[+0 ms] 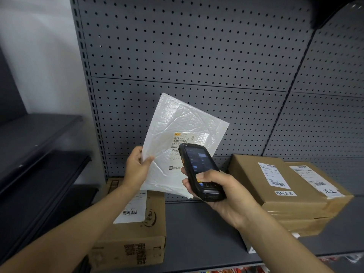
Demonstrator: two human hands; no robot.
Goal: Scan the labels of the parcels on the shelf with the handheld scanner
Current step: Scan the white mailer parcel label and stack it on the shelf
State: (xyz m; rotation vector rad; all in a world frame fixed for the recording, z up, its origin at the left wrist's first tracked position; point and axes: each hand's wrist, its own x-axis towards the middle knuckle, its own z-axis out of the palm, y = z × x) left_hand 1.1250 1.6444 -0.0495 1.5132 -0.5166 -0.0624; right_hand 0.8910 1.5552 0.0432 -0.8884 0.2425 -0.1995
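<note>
While the left hand (137,166) pinches the lower left edge of a white padded mailer (177,134), thumb on the front and fingers behind, and holds it up tilted in front of the pegboard back panel (197,46), the right hand (222,196) is wrapped around the handheld scanner (199,170), whose top end points toward 11 o'clock at the mailer's label (180,143) and covers the label's lower right part. By my reading this is the scan of 1 parcel in hand; whether it has registered I cannot tell, since the scanner's screen is too dim to read. Left on the shelf (197,233) are at least 3 more labelled parcels: a brown carton (137,229) at 7 o'clock from the mailer, partly hidden under the left forearm, and 2 flat brown boxes (262,186) (319,186) side by side on a stack at 3 to 4 o'clock, labels facing up. Nothing shows which of these are already scanned. For room, a bare strip of shelf lies between the carton and the stack, directly below the hands, wide enough in my judgement to set the mailer down. The shelf's front edge runs near the bottom of the view, and the upright post (92,115) at 9 o'clock bounds the bay on the left
</note>
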